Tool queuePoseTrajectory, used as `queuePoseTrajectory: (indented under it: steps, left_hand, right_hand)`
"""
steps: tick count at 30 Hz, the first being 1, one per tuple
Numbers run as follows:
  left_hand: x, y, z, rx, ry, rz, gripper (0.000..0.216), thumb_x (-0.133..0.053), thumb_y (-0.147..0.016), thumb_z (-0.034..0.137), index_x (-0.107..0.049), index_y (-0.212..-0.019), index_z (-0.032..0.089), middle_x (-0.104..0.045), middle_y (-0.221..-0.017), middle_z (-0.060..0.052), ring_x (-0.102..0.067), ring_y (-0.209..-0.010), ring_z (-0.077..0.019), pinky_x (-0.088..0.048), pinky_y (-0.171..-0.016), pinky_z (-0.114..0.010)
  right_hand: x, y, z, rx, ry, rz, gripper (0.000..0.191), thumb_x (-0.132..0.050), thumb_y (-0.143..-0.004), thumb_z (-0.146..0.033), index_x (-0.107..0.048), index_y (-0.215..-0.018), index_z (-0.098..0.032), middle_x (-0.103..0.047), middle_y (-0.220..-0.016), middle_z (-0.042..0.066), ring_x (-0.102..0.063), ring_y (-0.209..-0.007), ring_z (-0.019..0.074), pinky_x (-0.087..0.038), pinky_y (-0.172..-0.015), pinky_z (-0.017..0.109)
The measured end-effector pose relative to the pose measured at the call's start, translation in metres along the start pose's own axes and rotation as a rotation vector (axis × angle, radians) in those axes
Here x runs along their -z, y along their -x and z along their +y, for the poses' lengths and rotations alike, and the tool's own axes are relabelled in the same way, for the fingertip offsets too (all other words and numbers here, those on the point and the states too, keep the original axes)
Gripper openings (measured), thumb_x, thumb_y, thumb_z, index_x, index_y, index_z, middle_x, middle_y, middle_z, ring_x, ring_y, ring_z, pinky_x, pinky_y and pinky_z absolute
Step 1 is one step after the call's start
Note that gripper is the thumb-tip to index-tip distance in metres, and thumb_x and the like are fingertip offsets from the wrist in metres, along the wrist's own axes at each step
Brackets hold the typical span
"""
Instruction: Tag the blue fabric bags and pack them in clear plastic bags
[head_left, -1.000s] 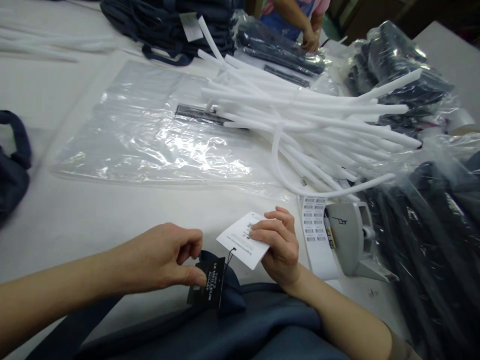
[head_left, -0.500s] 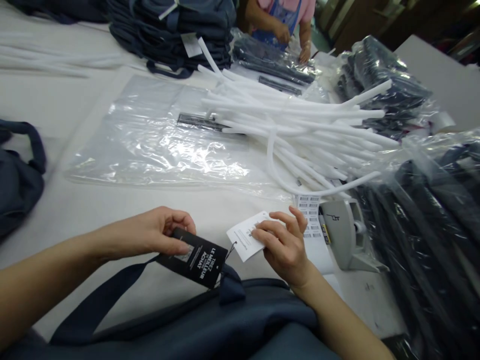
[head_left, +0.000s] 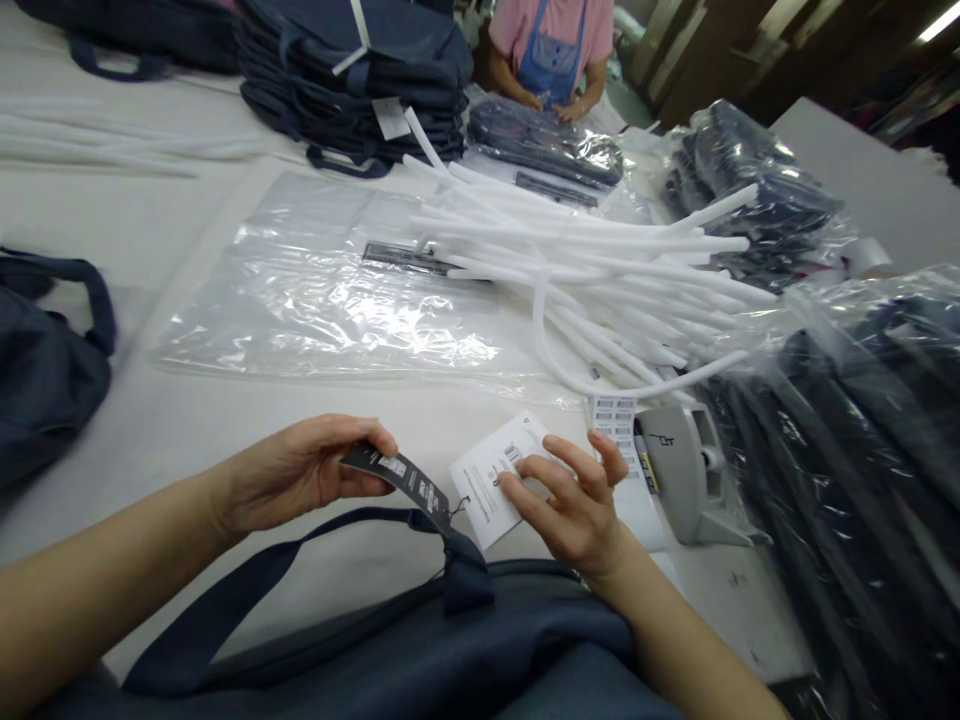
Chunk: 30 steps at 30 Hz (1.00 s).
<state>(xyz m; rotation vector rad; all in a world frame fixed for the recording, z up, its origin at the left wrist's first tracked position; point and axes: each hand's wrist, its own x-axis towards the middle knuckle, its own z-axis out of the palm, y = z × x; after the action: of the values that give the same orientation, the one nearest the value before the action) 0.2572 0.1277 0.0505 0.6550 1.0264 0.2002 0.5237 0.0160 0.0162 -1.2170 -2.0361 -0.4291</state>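
Observation:
My left hand (head_left: 300, 470) pinches a black printed hang tag (head_left: 411, 482) by its far end, and the tag bends slightly. My right hand (head_left: 581, 510) has its fingertips on a white hang tag (head_left: 487, 482) with small print and a barcode; its thumb is hidden, the other fingers fan out. A thin black string joins the tags at a fabric loop on the navy bag (head_left: 390, 655). That bag lies close to me at the bottom, its strap (head_left: 217, 600) arching to the left below my left hand.
Flat clear plastic bags (head_left: 300, 300) lie beyond my hands, beside a bundle of white tubes (head_left: 600, 250). Barcode stickers (head_left: 615, 425) and a grey label dispenser (head_left: 679, 470) sit at right. Plastic-wrapped bags (head_left: 840, 480) and stacked navy bags (head_left: 352, 80) surround them. Another person (head_left: 555, 50) stands opposite.
The black tag has tilted from facing me to nearly edge-on as my left hand turned. The white tag has shifted slightly and shows its barcode. The other person's hands have moved.

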Motion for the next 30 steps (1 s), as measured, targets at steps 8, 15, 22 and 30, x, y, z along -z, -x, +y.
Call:
queuePoseTrajectory:
  steps: [8,15,22,30]
  left_hand:
    - [0.015,0.01,0.01,-0.213,-0.85,-0.098,0.05,-0.071,-0.077,0.034,-0.057,-0.125,0.027,-0.069,-0.087,-0.004,-0.065,-0.08,-0.0186,-0.054,-0.072,-0.026]
    - [0.018,0.016,0.002,-0.937,-1.01,0.041,0.027,-0.059,-0.083,0.016,-0.075,-0.067,0.031,-0.064,-0.103,-0.005,-0.058,-0.099,-0.0203,-0.05,-0.078,-0.027]
    - [0.012,0.009,0.005,-0.973,-0.991,0.057,0.019,-0.062,-0.082,0.028,-0.076,-0.071,0.036,-0.071,-0.098,-0.001,-0.062,-0.095,-0.0214,-0.052,-0.076,-0.029]
    - [0.008,0.007,-0.002,-0.854,-0.774,0.084,0.017,-0.071,-0.073,0.016,-0.077,-0.073,0.032,-0.073,-0.086,-0.001,-0.068,-0.082,-0.0198,-0.055,-0.07,-0.026]
  right_hand:
    - [-0.001,0.005,0.001,-0.101,0.004,-0.065,0.018,-0.056,-0.088,-0.011,-0.064,-0.088,-0.027,-0.068,-0.079,-0.003,-0.055,-0.102,0.0189,-0.025,-0.109,0.043]
    - [-0.006,0.01,-0.001,-0.173,-0.059,-0.123,0.021,-0.056,-0.085,-0.008,-0.063,-0.091,-0.026,-0.067,-0.084,-0.001,-0.054,-0.104,0.0204,-0.025,-0.109,0.046]
    - [-0.007,0.008,0.001,-0.229,-0.131,-0.138,0.024,-0.053,-0.083,-0.005,-0.062,-0.09,-0.026,-0.067,-0.085,-0.001,-0.056,-0.106,0.021,-0.026,-0.109,0.048]
    - [0.001,0.014,0.012,-0.646,-0.842,-0.306,0.042,-0.066,-0.083,-0.026,-0.057,-0.124,-0.024,-0.071,-0.089,0.0,-0.061,-0.062,0.0108,-0.052,-0.06,0.024]
